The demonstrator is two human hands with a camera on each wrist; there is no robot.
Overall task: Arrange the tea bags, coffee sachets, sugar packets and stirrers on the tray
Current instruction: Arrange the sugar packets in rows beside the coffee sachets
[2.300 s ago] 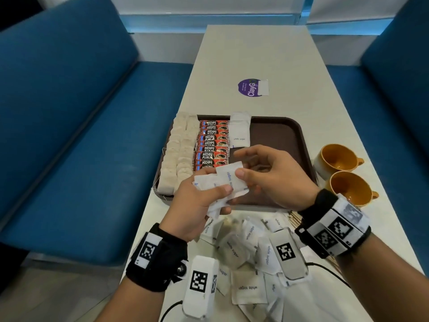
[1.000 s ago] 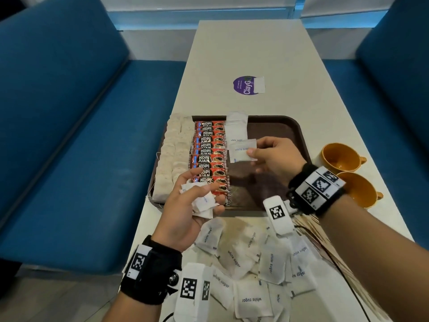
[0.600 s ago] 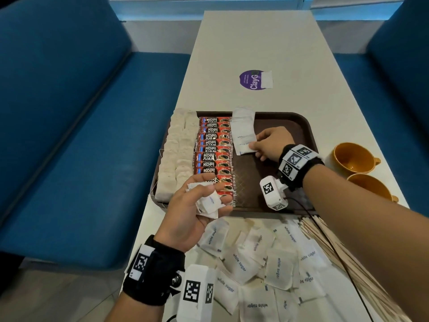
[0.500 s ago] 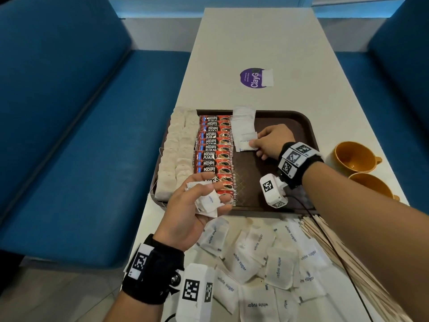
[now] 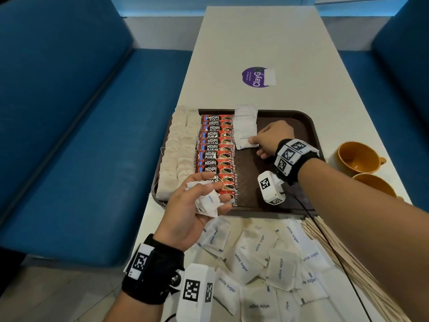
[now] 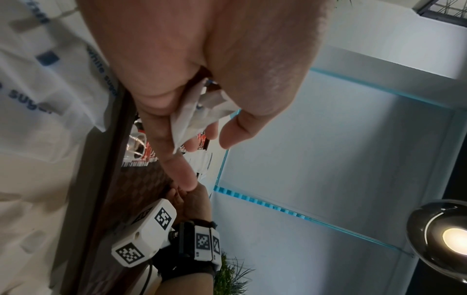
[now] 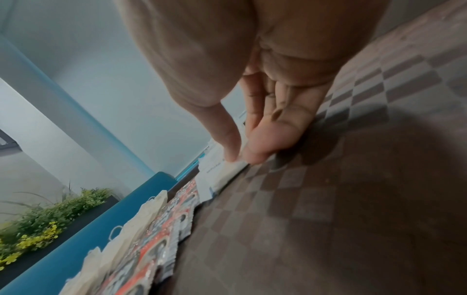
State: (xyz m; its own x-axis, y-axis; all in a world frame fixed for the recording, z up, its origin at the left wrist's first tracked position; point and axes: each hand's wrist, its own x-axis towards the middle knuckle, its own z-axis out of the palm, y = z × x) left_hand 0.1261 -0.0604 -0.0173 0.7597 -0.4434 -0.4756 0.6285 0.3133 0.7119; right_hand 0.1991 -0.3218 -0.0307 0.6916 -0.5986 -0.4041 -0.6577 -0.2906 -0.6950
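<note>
Nearest the viewer, at 6 o'clock, a loose heap of sugar packets (image 5: 260, 263) lies on the pale table (image 5: 255, 38): flat white paper pillows, slightly puffed, printed "white sugar" in blue. At 5 o'clock beside them fans a bundle of thin, pale wooden stirrers (image 5: 348, 263).

The left hand (image 5: 197, 205), palm up at 7 o'clock, has its fingers curled around a small crumpled clutch of packets (image 5: 207, 202), held as a supply.

Beyond, the brown tray (image 5: 306, 126) has a matte chequered floor and a rounded, raised rim. At its 9 o'clock side run two columns of soft, fibrous tea bags (image 5: 178, 154), then a column of glossy red coffee sachets (image 5: 217, 154), overlapped like roof tiles.

At 12 o'clock the right hand (image 5: 271, 138) pinches one packet (image 5: 243, 141) between thumb and fingertips, laying it at the near end of the white sugar column (image 5: 245, 123).

To do this well, it seems best to keep the packet flat, align its left edge just beside the sachets, overlap the previous packet evenly, and let go without dragging.

At 3 o'clock, off the tray, stand two mustard ceramic cups (image 5: 357, 156).
</note>
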